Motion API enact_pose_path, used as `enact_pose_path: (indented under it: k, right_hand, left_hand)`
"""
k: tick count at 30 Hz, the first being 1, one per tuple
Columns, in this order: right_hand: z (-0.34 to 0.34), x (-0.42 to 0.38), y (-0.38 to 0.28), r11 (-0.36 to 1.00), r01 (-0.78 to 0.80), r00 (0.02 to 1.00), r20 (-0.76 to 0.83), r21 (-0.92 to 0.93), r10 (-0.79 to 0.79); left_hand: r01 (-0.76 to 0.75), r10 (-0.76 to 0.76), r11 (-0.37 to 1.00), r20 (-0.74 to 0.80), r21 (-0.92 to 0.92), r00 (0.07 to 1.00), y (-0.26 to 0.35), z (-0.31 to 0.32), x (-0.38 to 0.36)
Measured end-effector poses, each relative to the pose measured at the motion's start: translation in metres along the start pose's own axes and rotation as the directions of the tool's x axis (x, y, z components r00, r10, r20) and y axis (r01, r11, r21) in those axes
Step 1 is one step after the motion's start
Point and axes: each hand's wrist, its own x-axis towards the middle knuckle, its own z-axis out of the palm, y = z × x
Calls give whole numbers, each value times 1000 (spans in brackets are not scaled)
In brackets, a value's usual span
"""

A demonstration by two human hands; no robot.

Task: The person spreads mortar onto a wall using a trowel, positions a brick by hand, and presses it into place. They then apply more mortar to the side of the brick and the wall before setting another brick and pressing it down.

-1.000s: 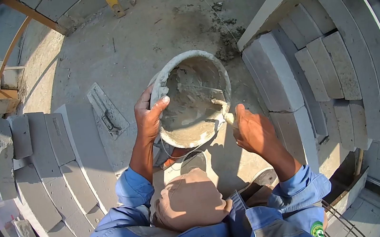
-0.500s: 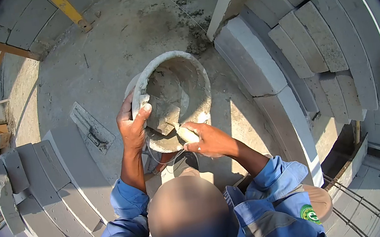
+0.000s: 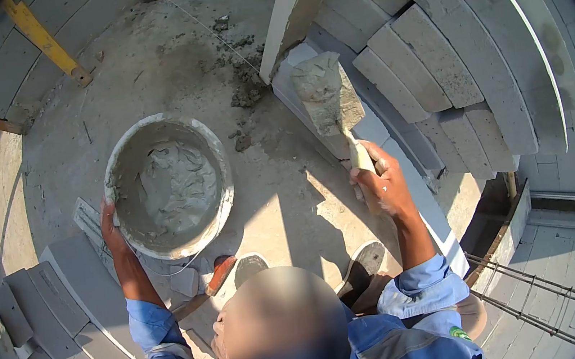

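Note:
My right hand is closed round the pale handle of a trowel. Wet grey mortar is heaped on its blade, which is over the top of a white block at the right. A round bucket with a mortar-crusted rim stands left of centre, with more mortar inside. On the bucket's left side, my left hand grips the rim; part of its fingers is hidden.
A flat plastering trowel lies partly behind the bucket. Near my feet is a wooden-handled tool with a red part. Stacked grey blocks stand at left, more blocks at right. Steel bars lie at lower right.
The trowel has come out of the bucket and moved up and right with mortar on it. The bucket, tilted before, now stands more upright and further left, with my left hand still on it.

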Motion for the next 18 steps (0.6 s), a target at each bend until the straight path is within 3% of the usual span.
enact_pose_path:
  k: [2,5,6,9,16,18]
  right_hand:
    - [-6,16,-14,998,-46,999,-24,30,47]
    - [-15,47,-16,969,17,985,-165,-246,-59]
    - [-18,55,-13,968,20,985,-159,-248,-61]
    - [-23,71,-13,839,92,963,-167,-536,-212]
    - [-19,86,-24,711,61,967,-135,-701,-216]
    - [-16,89,-31,589,-22,987,-113,-808,-118]
  left_hand:
    - [55,-59,996,-46,-76,997,-7,-16,2]
    - [60,-69,993,-86,-101,994,-17,-30,10]
    - [58,-67,993,-90,-104,994,-16,-28,8]
    - [88,-102,986,-96,-139,990,-14,-26,9]
    - [116,-131,981,-90,-157,987,-21,-40,14]
    - [126,-142,979,-90,-159,986,-23,-44,16]
